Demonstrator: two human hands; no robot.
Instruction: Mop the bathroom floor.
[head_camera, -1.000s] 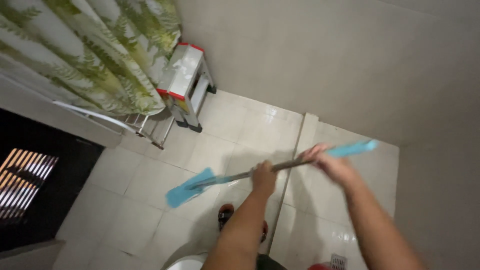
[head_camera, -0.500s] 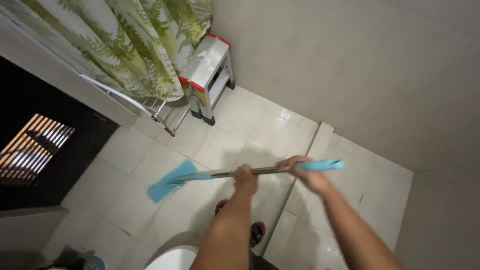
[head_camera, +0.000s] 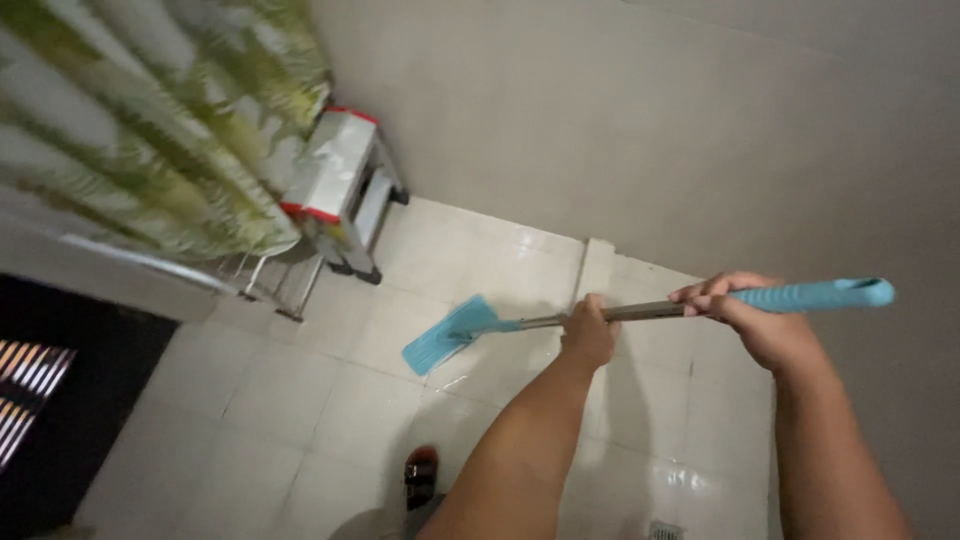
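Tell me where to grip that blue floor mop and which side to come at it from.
Grip the mop as the hands show: the right hand on the ribbed blue handle end, the left hand lower on the bare metal pole, each from above with fingers wrapped round. The pole slants down to the flat head on the tiled floor, so a spread two-hand hold likely steers it best.

Left hand (head_camera: 588, 335) and right hand (head_camera: 752, 318) clasping a blue-headed mop (head_camera: 450, 335), wet tiled floor (head_camera: 300, 400), leaf-print curtain (head_camera: 150, 130)
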